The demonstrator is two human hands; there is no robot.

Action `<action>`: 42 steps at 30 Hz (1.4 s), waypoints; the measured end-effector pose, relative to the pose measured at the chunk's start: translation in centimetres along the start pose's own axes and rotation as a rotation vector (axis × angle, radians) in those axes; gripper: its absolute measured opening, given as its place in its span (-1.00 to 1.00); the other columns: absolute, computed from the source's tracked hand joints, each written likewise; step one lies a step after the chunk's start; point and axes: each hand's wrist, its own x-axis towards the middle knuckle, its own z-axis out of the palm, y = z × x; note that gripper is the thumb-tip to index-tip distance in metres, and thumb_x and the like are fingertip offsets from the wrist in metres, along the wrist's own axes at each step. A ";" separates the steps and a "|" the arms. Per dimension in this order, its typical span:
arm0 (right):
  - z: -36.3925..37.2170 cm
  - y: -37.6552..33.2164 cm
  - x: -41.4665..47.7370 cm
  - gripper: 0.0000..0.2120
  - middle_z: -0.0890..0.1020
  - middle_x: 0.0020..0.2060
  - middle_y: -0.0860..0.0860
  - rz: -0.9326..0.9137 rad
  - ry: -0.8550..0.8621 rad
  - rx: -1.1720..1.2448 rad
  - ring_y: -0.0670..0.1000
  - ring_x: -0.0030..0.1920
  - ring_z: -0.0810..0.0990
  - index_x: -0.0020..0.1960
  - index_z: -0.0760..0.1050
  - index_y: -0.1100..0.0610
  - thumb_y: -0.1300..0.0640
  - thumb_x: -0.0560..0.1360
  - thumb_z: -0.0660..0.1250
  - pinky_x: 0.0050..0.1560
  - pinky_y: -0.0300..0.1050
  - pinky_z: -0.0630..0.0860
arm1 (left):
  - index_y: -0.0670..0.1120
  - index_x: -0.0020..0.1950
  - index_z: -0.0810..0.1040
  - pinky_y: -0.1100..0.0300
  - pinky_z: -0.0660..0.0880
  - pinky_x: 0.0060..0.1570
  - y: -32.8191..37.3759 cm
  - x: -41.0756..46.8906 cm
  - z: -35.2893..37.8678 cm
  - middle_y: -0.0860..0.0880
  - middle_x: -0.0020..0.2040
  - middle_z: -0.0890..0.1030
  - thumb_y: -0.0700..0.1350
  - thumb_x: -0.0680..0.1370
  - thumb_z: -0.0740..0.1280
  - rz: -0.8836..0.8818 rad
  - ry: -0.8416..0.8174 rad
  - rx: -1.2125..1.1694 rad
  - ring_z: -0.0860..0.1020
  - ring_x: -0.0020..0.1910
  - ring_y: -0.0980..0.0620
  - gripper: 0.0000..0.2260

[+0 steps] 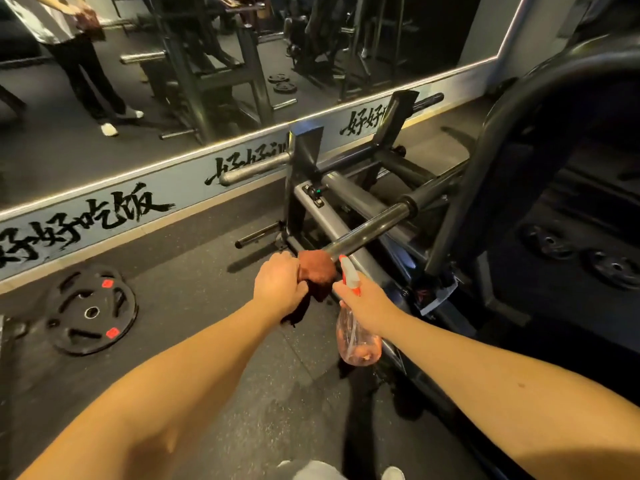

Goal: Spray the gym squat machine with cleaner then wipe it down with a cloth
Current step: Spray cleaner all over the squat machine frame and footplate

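Right hand point(363, 303) grips a spray bottle point(358, 344) by its neck, bottle hanging down. Left hand point(280, 287) clutches a brown cloth point(317, 271) wrapped over the near end of the squat machine's bar point(367, 230). Weight plate point(90, 310) on floor point(194, 292) at left. Wall mirror point(207, 64) behind.

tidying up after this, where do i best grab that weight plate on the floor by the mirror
Hook your fingers into one of the cut-out slots near the rim of the weight plate, coming from above: it lies flat on the floor, slots facing up, so its edge likely offers little purchase.
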 end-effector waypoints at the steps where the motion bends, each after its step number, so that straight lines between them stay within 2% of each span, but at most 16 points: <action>1: -0.2 -0.1 0.2 -0.35 0.57 -0.01 -0.17 -0.017 -0.007 -0.004 -0.11 0.05 0.56 0.62 0.19 -0.05 -0.18 0.58 0.22 0.18 -0.05 0.50 | -0.11 -0.09 0.57 -0.06 0.51 0.04 0.2 -0.4 -0.1 -0.09 -0.01 0.54 0.01 0.48 0.40 -0.007 0.014 -0.037 0.50 0.06 -0.15 -0.81; 4: -0.8 -0.2 0.3 -0.33 0.50 0.31 -0.20 -0.020 -0.032 0.045 -0.13 0.28 0.51 0.64 0.08 -0.20 -0.23 0.59 0.22 0.31 -0.10 0.38 | -0.07 -0.23 0.46 -0.05 0.51 -0.08 1.3 -2.5 -0.9 -0.02 -0.15 0.56 -0.03 0.42 0.39 -0.094 0.038 -0.303 0.49 -0.05 -0.10 -0.84; 8: -1.3 0.2 0.5 -0.34 0.41 0.45 -0.22 -0.027 -0.122 0.157 -0.11 0.39 0.49 0.57 0.13 -0.38 -0.36 0.51 0.22 0.46 0.01 0.38 | -0.04 -0.11 0.35 0.00 0.43 -0.26 3.7 -5.6 -1.5 -0.05 -0.21 0.57 -0.08 0.56 0.34 -0.243 0.028 -0.564 0.52 -0.25 -0.06 -0.83; 11: -1.7 -0.1 -0.5 -0.35 0.33 0.39 -0.25 -0.096 -0.204 0.156 -0.16 0.40 0.36 0.64 0.08 -0.22 -0.27 0.60 0.18 0.48 0.00 0.35 | 0.03 -0.09 0.26 0.02 0.42 -0.27 5.2 -7.8 -0.9 -0.05 -0.23 0.55 -0.10 0.62 0.26 -0.326 0.020 -0.717 0.50 -0.29 -0.05 -0.82; 16: -1.6 0.7 -1.8 -0.34 0.52 0.38 -0.06 -0.024 -0.322 0.152 -0.08 0.28 0.53 0.57 0.34 -0.02 -0.32 0.57 0.24 0.34 -0.01 0.48 | -0.05 0.01 0.25 0.13 0.39 -0.24 7.7 -11.1 0.9 -0.02 -0.16 0.45 -0.13 0.70 0.19 -0.487 0.109 -0.839 0.40 -0.27 0.08 -0.87; 19: -1.7 0.3 -2.9 -0.52 0.59 0.29 -0.05 0.014 -0.343 0.122 -0.06 0.23 0.57 0.46 0.47 0.08 -0.18 0.67 0.21 0.14 -0.16 0.45 | -0.01 0.28 0.25 0.25 0.47 -0.14 8.5 -12.9 1.7 -0.02 0.01 0.55 -0.04 0.73 0.18 -0.524 0.075 -1.018 0.51 -0.14 0.13 -0.83; 22: -1.0 -0.2 -3.6 -0.69 0.68 0.15 -0.02 0.039 -0.369 0.151 0.01 0.17 0.65 0.22 0.54 -0.08 -0.24 0.65 0.20 0.34 0.10 0.50 | 0.03 0.46 0.25 0.37 0.48 -0.02 9.1 -14.5 2.2 0.10 0.20 0.55 0.09 0.71 0.19 -0.483 -0.033 -1.116 0.57 0.10 0.21 -0.65; 24: -0.2 -0.3 -3.4 -0.75 0.68 0.09 -0.01 0.039 -0.361 0.120 0.03 0.13 0.66 0.12 0.50 -0.17 -0.28 0.63 0.19 0.36 0.18 0.49 | -0.05 0.39 0.38 0.31 0.46 -0.01 9.0 -15.2 2.5 0.04 0.21 0.57 0.16 0.69 0.19 -0.531 -0.001 -1.142 0.57 0.11 0.18 -0.62; 27: 0.5 -1.1 -3.8 -0.55 0.64 0.18 -0.07 0.037 -0.335 0.128 -0.03 0.14 0.67 0.41 0.43 -0.12 -0.31 0.62 0.19 0.36 0.10 0.47 | -0.07 0.08 0.50 0.20 0.45 -0.11 7.5 -15.8 2.5 0.01 -0.02 0.60 0.24 0.67 0.18 -0.643 0.015 -1.028 0.54 -0.12 0.12 -0.62; 30: 0.7 -2.1 -4.9 -0.40 0.50 0.39 -0.07 0.017 -0.338 0.098 -0.09 0.15 0.66 0.65 0.15 -0.10 -0.22 0.67 0.18 0.31 0.01 0.48 | -0.09 -0.25 0.39 0.18 0.44 -0.31 6.1 -17.2 1.8 0.03 -0.39 0.48 0.17 0.68 0.23 -0.478 0.016 -1.050 0.45 -0.41 0.07 -0.57; 32: 1.3 -2.4 -5.3 -0.38 0.41 0.42 -0.10 -0.007 -0.335 0.083 -0.08 0.20 0.62 0.67 -0.02 -0.20 -0.17 0.69 0.15 0.33 0.01 0.46 | -0.06 -0.28 0.41 0.12 0.39 -0.28 5.5 -17.8 1.8 -0.04 -0.37 0.43 0.07 0.67 0.32 -0.326 -0.020 -1.066 0.40 -0.37 0.00 -0.63; 34: 2.2 -2.7 -5.7 -0.37 0.37 0.38 -0.13 -0.020 -0.302 0.048 -0.03 0.28 0.57 0.68 -0.06 -0.20 -0.16 0.69 0.14 0.40 0.05 0.42 | 0.06 -0.20 0.38 0.07 0.39 -0.17 5.0 -18.3 2.2 -0.07 -0.21 0.43 0.02 0.57 0.46 -0.296 -0.064 -1.049 0.37 -0.21 0.03 -0.72; 36: 3.1 -2.9 -6.0 -0.41 0.48 0.31 -0.10 0.014 -0.254 -0.007 0.01 0.25 0.55 0.65 0.11 -0.07 -0.17 0.68 0.17 0.31 0.02 0.47 | 0.10 -0.09 0.36 -0.02 0.51 -0.05 4.4 -18.7 3.1 -0.05 -0.10 0.51 0.13 0.42 0.55 -0.294 -0.126 -1.006 0.46 -0.16 0.03 -0.63; 38: 3.9 -3.6 -6.7 -0.60 0.57 0.12 -0.01 0.080 -0.215 -0.009 0.00 0.09 0.57 0.42 0.36 0.02 -0.16 0.68 0.20 0.04 -0.09 0.50 | 0.04 0.10 0.39 0.02 0.60 0.01 4.2 -19.4 4.0 0.01 0.04 0.60 0.26 0.31 0.58 -0.345 -0.178 -0.969 0.59 -0.07 0.06 -0.43; 40: 4.8 -4.0 -7.2 -0.74 0.56 -0.01 0.01 0.078 -0.197 -0.005 -0.03 -0.07 0.53 0.25 0.40 0.03 -0.12 0.68 0.21 -0.14 -0.16 0.45 | 0.03 0.16 0.36 0.14 0.59 -0.08 4.3 -19.9 4.4 0.05 0.06 0.59 0.29 0.28 0.60 -0.381 -0.182 -0.985 0.60 -0.04 0.10 -0.34; 42: 5.6 -4.1 -7.3 -0.72 0.54 -0.06 -0.02 0.024 -0.182 -0.034 -0.07 -0.14 0.50 0.26 0.44 0.07 -0.10 0.68 0.23 -0.19 -0.15 0.41 | 0.05 0.21 0.35 0.08 0.61 -0.02 4.5 -19.9 4.8 0.07 0.06 0.58 0.36 0.24 0.59 -0.395 -0.156 -1.004 0.57 -0.04 0.11 -0.26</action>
